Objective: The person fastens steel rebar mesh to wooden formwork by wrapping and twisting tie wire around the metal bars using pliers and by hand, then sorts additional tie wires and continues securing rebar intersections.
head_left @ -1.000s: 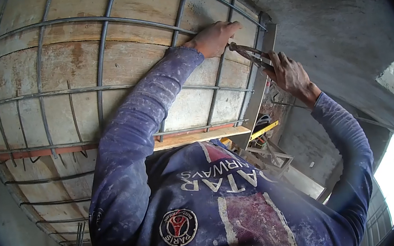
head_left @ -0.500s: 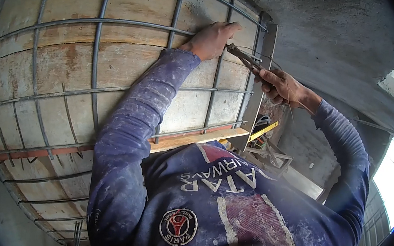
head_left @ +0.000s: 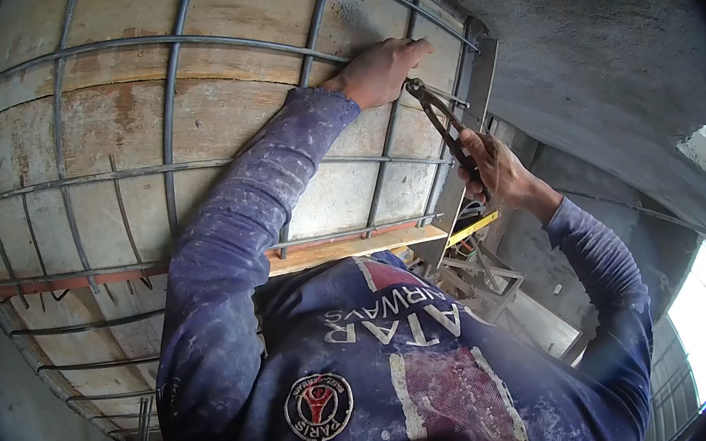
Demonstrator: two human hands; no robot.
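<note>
My left hand [head_left: 381,72] is closed around a steel bar [head_left: 391,132] near the upper right of the rebar grid, its fingertips partly hidden. The handles of dark metal pincers [head_left: 439,118] are in my right hand [head_left: 499,172], below and to the right of my left hand. The pincers' jaws are just under my left fingers, close to the same bar. Whether the jaws grip anything is too small to tell. The grid lies over pale, stained wooden boards [head_left: 252,114].
A rough concrete surface [head_left: 578,43] slopes along the right. Below the boards' right end are a yellow level [head_left: 472,229] and piled frames [head_left: 501,277]. More bars [head_left: 102,364] cross the lower left, with loose rod ends [head_left: 144,440] beneath. Bright light enters at the right.
My right hand has moved down with the pincers, which now point more steeply upward. The thin wire seen beside that hand half a second ago no longer shows. My left hand has stayed at the bar.
</note>
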